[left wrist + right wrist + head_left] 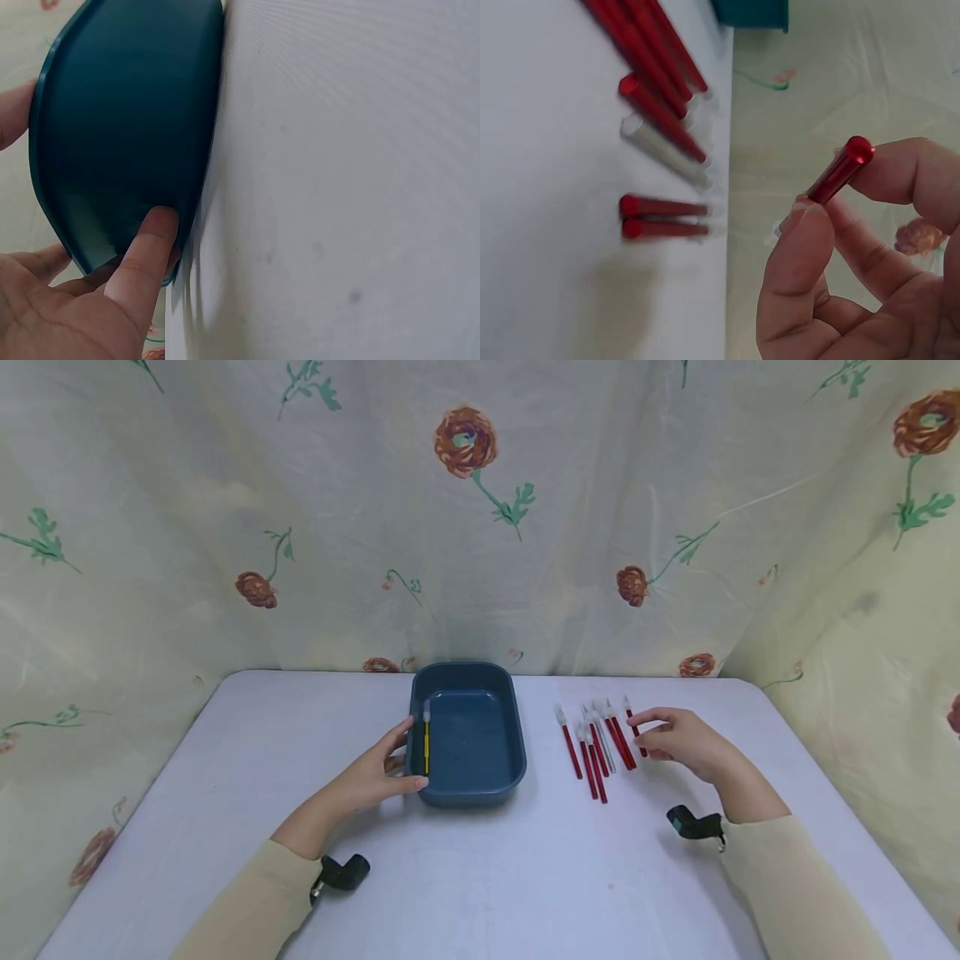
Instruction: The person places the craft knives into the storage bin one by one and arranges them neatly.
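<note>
Head view: your left hand point(373, 775) grips the blue bin's point(472, 797) near-left corner; rightmost among the sticks point(620, 739), your right hand point(681, 743) pinches a red stick point(841, 174), probably light, stiff, slick, best held mid-shaft.

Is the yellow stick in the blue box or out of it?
In. The head view shows the yellow stick inside the blue box, on the side near the left hand.
</note>
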Available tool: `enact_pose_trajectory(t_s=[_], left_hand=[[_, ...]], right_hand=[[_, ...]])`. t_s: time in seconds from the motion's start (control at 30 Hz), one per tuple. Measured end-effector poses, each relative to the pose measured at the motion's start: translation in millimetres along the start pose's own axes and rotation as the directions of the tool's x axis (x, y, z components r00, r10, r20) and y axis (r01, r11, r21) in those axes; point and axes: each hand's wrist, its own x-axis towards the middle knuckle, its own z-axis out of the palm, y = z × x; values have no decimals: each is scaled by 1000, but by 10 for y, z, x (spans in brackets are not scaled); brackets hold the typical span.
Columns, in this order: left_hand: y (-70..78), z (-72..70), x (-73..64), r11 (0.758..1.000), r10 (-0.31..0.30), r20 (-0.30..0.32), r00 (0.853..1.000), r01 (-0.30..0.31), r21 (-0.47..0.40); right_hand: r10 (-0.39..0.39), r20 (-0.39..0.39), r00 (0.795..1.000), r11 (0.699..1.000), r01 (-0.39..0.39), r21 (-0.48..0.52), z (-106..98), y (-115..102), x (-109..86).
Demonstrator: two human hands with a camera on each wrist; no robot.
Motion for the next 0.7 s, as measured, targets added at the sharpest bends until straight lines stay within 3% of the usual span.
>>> enact_pose_trajectory(t_s=[0.43, 0.7], left_hand=[[-24, -19, 9, 999, 38, 18, 999, -38, -17], [-32, -17, 17, 999, 41, 20, 999, -41, -20]], right_hand=[[-85, 70, 994, 981, 71, 180, 170, -462, -92], [-98, 147, 984, 933, 40, 358, 285, -672, -87]])
